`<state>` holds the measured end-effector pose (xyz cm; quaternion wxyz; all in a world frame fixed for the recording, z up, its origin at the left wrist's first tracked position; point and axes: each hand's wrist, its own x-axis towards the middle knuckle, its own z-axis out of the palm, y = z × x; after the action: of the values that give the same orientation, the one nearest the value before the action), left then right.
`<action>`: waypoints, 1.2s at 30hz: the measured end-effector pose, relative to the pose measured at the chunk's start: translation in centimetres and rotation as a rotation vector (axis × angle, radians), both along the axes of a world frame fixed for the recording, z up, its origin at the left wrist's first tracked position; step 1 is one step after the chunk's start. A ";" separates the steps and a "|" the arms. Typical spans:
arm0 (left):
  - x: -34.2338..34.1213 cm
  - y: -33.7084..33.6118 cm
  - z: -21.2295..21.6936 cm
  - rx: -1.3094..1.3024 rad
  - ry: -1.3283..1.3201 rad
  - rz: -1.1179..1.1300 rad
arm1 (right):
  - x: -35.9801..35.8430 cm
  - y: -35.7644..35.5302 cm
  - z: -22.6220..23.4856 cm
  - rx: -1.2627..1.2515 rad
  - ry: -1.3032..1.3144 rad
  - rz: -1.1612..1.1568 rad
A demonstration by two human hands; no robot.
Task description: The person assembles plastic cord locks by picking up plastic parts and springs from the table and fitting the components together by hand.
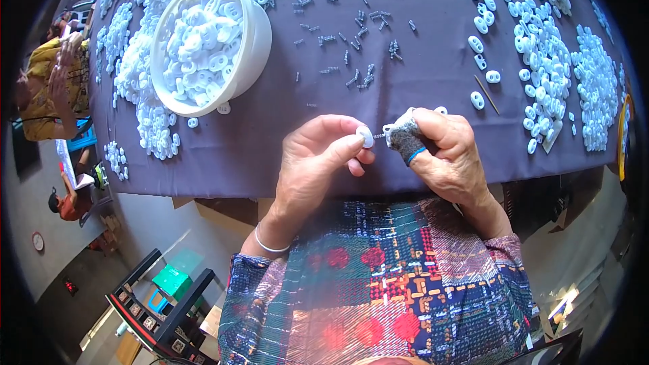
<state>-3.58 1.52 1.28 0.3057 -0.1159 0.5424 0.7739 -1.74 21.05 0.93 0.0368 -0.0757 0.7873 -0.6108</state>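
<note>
1. Counter (433,155) under a dark purple cloth, near edge running just below both hands, bending with the lens.
2. Bare cloth between the bowl (253,40) and the right-hand heaps; only scattered springs (358,40) lying there, well apart from the hands.
3. White bowl at upper left, full of white plastic pieces, tilted toward the near edge, ringed by more pieces (145,115) spilled on the cloth.
4. Dense heaps of white pieces (547,61) along the right side, a thin stick (487,93) lying just inside them.
5. Left hand (318,162) half-curled, thumb and forefinger pinched on a small white button piece (365,136), held above the near edge.
6. Right hand (449,152) closed, forefinger in a grey knitted finger cot (405,138) with a blue rim, gripping a tiny spring (378,135) at its tip.
7. Spring end touching the white button piece, both between the two hands.
8. Another person (54,88) in yellow at the far left, past the counter's end.
</note>
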 end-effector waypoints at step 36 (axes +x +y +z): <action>0.3 0.4 0.1 -0.076 0.055 0.016 | -0.3 -0.4 -0.7 -0.015 -0.008 0.099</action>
<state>-3.24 1.96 1.35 0.2800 -0.1104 0.5788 0.7579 -2.08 20.62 0.26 0.0694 -0.1123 0.7777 -0.6146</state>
